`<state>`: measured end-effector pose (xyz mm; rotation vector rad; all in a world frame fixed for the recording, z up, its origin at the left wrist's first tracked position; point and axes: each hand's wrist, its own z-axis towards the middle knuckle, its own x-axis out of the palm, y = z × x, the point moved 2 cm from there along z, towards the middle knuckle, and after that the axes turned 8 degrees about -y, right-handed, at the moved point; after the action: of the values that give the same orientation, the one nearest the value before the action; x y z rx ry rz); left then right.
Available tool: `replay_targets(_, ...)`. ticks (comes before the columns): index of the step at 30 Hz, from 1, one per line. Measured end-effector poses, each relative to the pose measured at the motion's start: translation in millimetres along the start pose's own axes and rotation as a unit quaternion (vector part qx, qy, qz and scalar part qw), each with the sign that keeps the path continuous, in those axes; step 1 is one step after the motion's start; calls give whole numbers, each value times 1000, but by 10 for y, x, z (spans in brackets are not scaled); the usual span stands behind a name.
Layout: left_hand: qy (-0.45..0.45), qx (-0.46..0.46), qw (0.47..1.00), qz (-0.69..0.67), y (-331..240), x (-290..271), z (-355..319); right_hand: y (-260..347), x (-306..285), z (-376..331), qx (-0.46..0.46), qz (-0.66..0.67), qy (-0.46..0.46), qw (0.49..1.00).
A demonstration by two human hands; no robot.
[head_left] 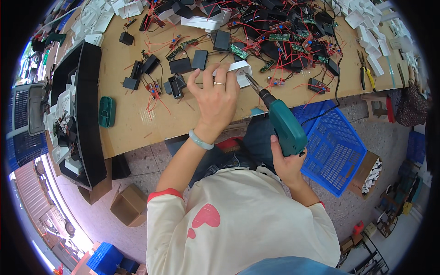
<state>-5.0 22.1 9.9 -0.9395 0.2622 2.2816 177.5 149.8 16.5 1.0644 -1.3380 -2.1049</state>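
Note:
At the front edge of the table, my left hand [214, 98] has its fingers curled over a white plastic housing [244, 79], pressing it against the tabletop. My right hand [288, 164] is closed round the rear of a green corded electric screwdriver [285, 126]. The tool points up and left, its metal bit at the white housing. I cannot tell whether a screw sits under the tip. Close to my left fingers lie a small open black box [176, 85] and a black block [180, 66]. The underside of the housing is hidden.
A heap of black boxes, red wires and green circuit boards [279, 36] covers the far table. Pliers with yellow handles [369, 79] lie at the right. A black bin [89, 114] and a green tray [107, 112] are left; a blue crate [337, 146] stands below the edge.

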Motion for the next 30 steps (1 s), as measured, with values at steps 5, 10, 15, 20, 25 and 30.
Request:
replay_targets(5, -5, 0, 1000, -1, -6, -6, 5, -3, -40, -49, 62, 36, 2, 997)
replay_targets(10, -11, -6, 1000, 0, -9, 2, 13, 25, -44, -46, 85, 51, -3, 995)
replay_targets(15, -26, -9, 1000, -8, 0, 45, 20, 32, -56, -52, 93, 52, -7, 994)
replay_targets(20, -38, -10, 999, -5, 16, 62, 15, -17, -55, -57, 39, 44, -14, 998)
replay_targets(25, -39, -11, 999, -8, -2, 40, 25, 16, -58, -37, 51, 40, -10, 998)
replay_targets(30, -40, -13, 999, -9, -5, 38, 11, 26, 1, 42, 43, 34, 2, 998)
